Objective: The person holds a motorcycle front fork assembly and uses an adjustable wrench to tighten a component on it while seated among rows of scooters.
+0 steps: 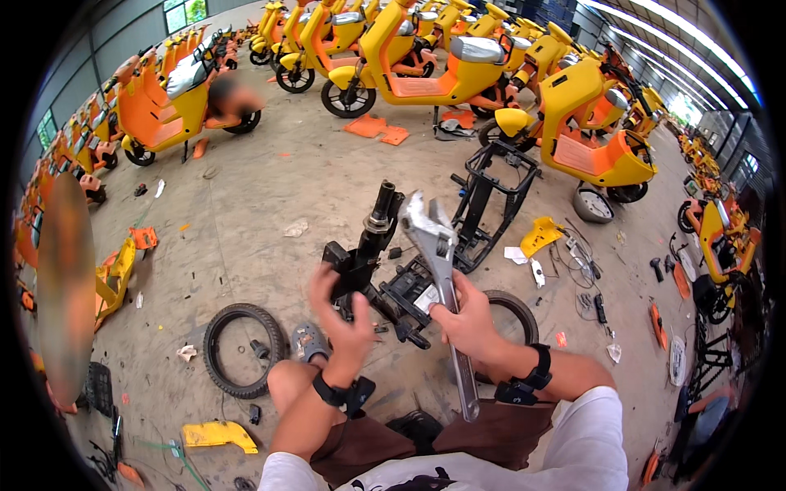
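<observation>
My right hand grips a large silver adjustable wrench, held upright at the centre with its jaw near the top of a black steering tube that has metal nuts around it. My left hand is open, fingers apart, just below and beside the black front fork assembly. Behind the wrench lies a bare black scooter frame, joined low down to that assembly as far as I can tell; the wrench hides part of it.
Loose tyres lie either side of my legs. Yellow panels, cables and a wheel rim are scattered on the concrete floor. Rows of yellow and orange scooters stand behind and along both sides.
</observation>
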Demonstrator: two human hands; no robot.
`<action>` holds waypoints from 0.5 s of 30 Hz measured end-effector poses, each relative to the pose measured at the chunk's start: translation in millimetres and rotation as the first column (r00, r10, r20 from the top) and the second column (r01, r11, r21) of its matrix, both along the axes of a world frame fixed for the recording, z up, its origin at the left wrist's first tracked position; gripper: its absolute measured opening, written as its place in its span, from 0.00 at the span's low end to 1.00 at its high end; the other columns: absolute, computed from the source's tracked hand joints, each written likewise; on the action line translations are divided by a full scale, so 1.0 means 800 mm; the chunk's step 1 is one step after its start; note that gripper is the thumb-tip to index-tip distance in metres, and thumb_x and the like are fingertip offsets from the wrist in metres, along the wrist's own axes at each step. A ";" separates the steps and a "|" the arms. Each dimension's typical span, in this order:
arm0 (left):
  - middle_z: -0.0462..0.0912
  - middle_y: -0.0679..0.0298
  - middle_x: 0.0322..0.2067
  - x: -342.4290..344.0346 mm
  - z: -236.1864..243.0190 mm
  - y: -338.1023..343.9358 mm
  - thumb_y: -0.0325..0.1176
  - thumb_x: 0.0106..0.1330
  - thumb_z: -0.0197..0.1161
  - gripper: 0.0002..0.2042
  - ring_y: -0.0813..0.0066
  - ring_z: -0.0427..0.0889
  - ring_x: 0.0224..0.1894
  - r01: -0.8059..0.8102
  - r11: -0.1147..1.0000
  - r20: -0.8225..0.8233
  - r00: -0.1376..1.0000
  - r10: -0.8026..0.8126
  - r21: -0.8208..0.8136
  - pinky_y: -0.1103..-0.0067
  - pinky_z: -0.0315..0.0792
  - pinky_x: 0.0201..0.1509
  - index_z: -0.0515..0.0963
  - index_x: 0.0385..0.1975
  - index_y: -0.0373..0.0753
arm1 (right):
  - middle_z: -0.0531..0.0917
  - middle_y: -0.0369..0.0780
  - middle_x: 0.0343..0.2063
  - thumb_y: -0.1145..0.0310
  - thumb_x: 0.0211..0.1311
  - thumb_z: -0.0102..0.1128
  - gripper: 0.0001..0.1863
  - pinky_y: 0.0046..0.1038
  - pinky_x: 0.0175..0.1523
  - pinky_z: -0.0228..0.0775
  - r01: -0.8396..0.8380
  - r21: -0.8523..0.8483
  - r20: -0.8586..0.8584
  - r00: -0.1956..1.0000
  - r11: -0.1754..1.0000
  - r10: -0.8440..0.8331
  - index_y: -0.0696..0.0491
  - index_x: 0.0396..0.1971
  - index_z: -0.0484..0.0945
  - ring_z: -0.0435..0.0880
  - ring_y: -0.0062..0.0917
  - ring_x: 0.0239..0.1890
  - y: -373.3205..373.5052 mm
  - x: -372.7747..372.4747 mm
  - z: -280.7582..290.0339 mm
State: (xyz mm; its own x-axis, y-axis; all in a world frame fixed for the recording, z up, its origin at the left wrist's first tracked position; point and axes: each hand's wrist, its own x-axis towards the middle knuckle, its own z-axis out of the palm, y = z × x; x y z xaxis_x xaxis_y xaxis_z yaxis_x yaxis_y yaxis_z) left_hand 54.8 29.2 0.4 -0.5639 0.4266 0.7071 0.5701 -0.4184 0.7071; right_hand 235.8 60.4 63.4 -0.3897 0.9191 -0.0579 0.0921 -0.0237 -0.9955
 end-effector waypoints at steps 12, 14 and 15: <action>0.75 0.62 0.38 -0.031 0.012 0.028 0.20 0.57 0.65 0.14 0.73 0.73 0.43 -0.152 0.986 -0.031 0.988 0.150 -0.065 0.79 0.66 0.53 0.72 0.42 0.34 | 0.72 0.34 0.23 0.81 0.58 0.50 0.31 0.18 0.15 0.62 0.065 -0.009 -0.342 0.937 0.998 -0.065 0.63 0.63 0.57 0.67 0.14 0.11 0.042 0.015 -0.010; 0.76 0.60 0.41 -0.046 0.020 0.036 0.29 0.55 0.71 0.18 0.69 0.75 0.46 -0.248 0.948 -0.180 0.960 0.213 -0.201 0.77 0.66 0.54 0.73 0.43 0.32 | 0.70 0.34 0.22 0.81 0.56 0.48 0.31 0.18 0.15 0.61 0.026 -0.100 -0.372 0.926 0.995 -0.062 0.63 0.63 0.57 0.67 0.14 0.11 0.043 0.023 -0.007; 0.77 0.58 0.41 -0.045 0.027 0.040 0.33 0.54 0.72 0.20 0.67 0.76 0.45 -0.222 0.935 -0.183 0.967 0.175 -0.277 0.76 0.66 0.54 0.74 0.42 0.31 | 0.70 0.34 0.22 0.81 0.55 0.47 0.31 0.19 0.15 0.61 0.006 -0.142 -0.393 0.917 0.990 -0.062 0.63 0.63 0.57 0.66 0.15 0.10 0.045 0.024 -0.006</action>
State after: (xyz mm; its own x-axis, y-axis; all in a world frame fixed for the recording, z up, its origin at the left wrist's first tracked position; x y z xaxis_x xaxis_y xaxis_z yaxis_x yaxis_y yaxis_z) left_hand 19.1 61.2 21.8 -0.5539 0.5182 0.6517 0.7306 -0.0729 0.6789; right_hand 255.2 96.2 58.9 -0.3754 0.9263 -0.0303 -0.3116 -0.1570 -0.9371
